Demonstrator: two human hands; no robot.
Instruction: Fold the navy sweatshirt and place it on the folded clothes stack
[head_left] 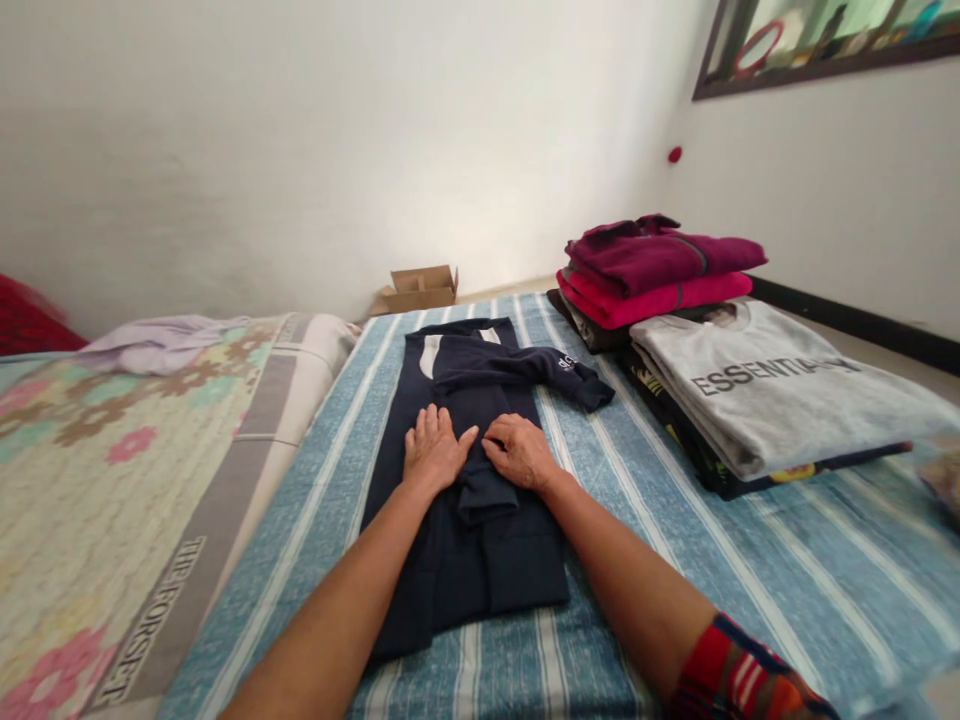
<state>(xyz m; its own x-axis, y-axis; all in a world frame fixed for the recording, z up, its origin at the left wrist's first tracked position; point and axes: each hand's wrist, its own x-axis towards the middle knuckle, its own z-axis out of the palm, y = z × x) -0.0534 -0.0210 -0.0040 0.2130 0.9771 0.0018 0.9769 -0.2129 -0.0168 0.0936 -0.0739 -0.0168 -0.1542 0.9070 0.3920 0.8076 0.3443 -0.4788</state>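
Note:
A navy jacket (465,560) with white patches near its top lies partly folded on the blue striped sheet. One sleeve runs down its middle, its cuff (487,497) lying near the hem. The other sleeve (525,368), with small white lettering, sticks out to the right past the body. My left hand (435,446) rests flat on the jacket, fingers spread, just left of the folded-in sleeve. My right hand (519,450) lies on the jacket at the sleeve's right side, fingers curled towards the cloth; whether they pinch any of it is hidden.
Stacked folded clothes stand to the right: a grey sweatshirt (780,390) in front, magenta garments (660,260) behind. A cardboard box (421,288) sits beyond the far edge of the striped sheet (307,500). Left is a flowered mat (150,480) with a pale lilac cloth (157,342).

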